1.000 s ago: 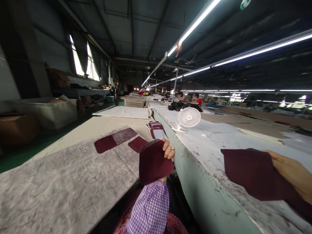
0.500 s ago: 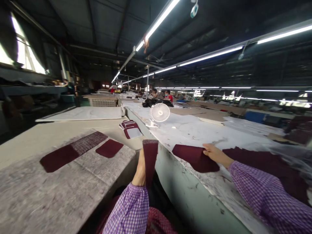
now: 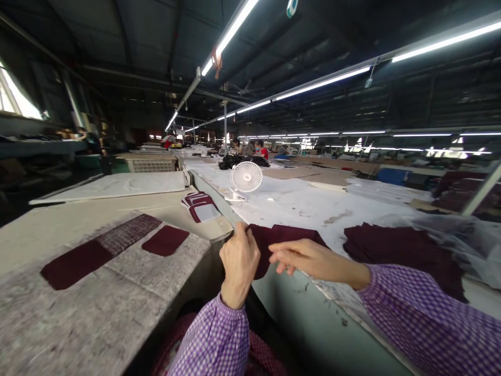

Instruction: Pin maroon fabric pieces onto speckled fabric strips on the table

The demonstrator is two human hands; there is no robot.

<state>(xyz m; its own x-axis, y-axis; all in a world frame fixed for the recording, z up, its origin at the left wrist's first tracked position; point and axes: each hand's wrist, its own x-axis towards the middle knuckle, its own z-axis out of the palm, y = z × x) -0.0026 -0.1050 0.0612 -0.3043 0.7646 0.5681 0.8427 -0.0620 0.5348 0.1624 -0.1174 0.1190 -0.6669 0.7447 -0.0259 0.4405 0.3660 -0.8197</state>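
Note:
My left hand (image 3: 240, 258) is closed at the near edge of the right-hand table, its fingers gripping the left end of a maroon fabric piece (image 3: 263, 236). That cloth stretches rightward onto the table and hangs slightly over its edge. Over the cloth's front, my right hand (image 3: 309, 257) reaches left with its fingers stretched out, holding nothing that I can see; whether it touches the cloth I cannot tell. On the left-hand table lie a smaller maroon piece (image 3: 165, 241) and a long maroon strip (image 3: 76, 263) with a greyish, mesh-like far half.
A maroon fabric pile (image 3: 403, 256) lies right of my right hand, beside clear plastic sheeting (image 3: 438, 235). A small white fan (image 3: 246, 177) stands ahead. Maroon-and-white pieces (image 3: 201, 207) lie at the left table's far corner. A gap separates both tables. People work far off.
My left hand has moved up and right to the maroon cloth on the right table. My right hand has shifted left, its fingers off the cloth's far edge. The view has turned slightly right.

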